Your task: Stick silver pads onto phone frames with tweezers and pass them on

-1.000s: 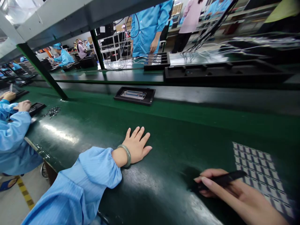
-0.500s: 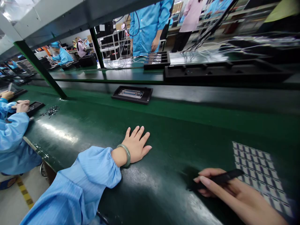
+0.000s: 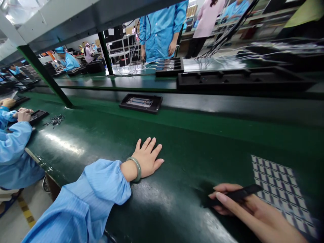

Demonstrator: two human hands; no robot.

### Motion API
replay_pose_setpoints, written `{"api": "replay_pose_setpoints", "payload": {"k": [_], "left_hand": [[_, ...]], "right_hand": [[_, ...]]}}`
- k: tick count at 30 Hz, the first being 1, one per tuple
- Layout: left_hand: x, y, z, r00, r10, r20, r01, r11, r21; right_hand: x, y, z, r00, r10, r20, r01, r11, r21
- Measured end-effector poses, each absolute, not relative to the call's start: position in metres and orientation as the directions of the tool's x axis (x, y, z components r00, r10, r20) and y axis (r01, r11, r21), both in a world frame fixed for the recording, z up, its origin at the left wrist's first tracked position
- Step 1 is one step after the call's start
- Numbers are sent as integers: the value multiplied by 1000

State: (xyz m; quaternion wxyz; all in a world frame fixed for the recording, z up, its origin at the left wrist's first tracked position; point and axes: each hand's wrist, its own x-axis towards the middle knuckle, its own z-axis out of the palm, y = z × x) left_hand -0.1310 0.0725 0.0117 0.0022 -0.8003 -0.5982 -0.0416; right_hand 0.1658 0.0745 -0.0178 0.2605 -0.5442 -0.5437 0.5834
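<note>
My left hand lies palm down on the green work surface, its fingers spread and nothing in it. A green bangle circles that wrist, just beyond a blue sleeve. Toward the lower right, my right hand pinches a slim black tool like a pen, its tip pointing down and left near the surface; its exact kind is unclear. Beside and partly behind this hand lies a sheet of small pale rectangular pieces with dark strips. Farther off, a black tray holds a flat, phone-sized metal-looking part.
A raised ledge carries a long black tray, a smaller compartment tray and loose cables. A green post rises at left. Small dark pieces lie near a co-worker's hands. A person in blue stands opposite.
The black tray with the flat part has slid slightly left. My left hand stays flat in place, and my right hand keeps its grip on the black tool with hardly any movement.
</note>
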Motion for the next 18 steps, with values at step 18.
{"api": "replay_pose_setpoints", "payload": {"k": [18], "left_hand": [[-130, 73, 12, 270, 960, 78, 961, -274, 43]], "right_hand": [[157, 72, -1, -287, 889, -357, 300, -270, -915]]}}
